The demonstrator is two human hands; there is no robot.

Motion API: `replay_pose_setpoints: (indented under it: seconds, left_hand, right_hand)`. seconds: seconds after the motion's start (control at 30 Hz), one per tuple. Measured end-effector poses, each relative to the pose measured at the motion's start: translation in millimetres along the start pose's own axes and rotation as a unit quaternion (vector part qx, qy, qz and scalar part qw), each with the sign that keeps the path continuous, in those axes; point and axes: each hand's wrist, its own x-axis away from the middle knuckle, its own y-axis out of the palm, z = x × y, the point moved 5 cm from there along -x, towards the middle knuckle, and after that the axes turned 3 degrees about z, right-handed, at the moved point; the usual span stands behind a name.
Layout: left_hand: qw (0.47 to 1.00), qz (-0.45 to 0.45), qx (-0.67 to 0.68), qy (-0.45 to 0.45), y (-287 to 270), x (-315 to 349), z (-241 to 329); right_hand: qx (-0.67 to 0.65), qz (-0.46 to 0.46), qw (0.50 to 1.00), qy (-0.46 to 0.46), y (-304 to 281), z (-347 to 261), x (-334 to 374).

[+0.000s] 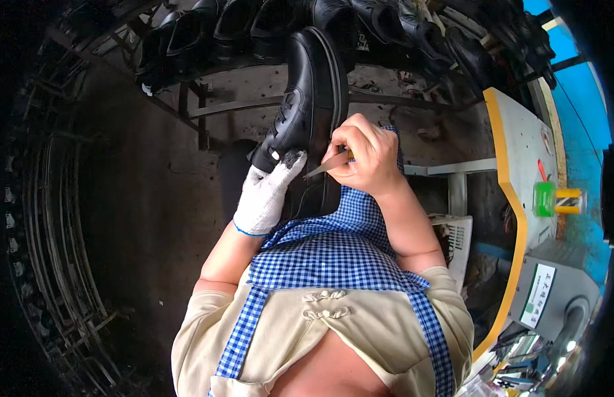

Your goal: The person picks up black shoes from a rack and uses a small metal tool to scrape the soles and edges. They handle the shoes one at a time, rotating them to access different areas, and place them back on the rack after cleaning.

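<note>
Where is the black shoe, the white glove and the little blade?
black shoe (311, 92), head view, on its leather side below the sole edge.
white glove (264, 198), head view, on the back of the left hand.
little blade (323, 167), head view, on the flat metal sticking out of the right hand (366, 155).

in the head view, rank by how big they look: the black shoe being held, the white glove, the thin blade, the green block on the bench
1. black shoe
2. white glove, on the left hand
3. green block and thin blade in the right hand: too close to rank, and the block sits farther away.
</note>
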Motion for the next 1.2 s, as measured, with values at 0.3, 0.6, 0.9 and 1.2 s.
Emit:
replay_pose_setpoints:
  seconds: [0.3,0.6,0.9,1.2]
  left_hand:
    - [0.999,-0.004,0.045,-0.013,1,-2,2]
    - [0.991,0.024,0.121,-0.044,-4,-8,8]
    - [0.836,-0.084,-0.417,0.347,-4,-8,11]
    - [0.691,-0.059,-0.549,0.466,-15,-7,6]
  right_hand:
    - [-0.006,-0.023,0.999,0.028,-3,-3,3]
    - [-0.267,-0.101,0.946,0.156,-16,0,13]
    - [-0.446,0.159,0.829,0.298,-16,37,3]
    - [-0.435,0.091,0.844,0.301,-15,34,12]
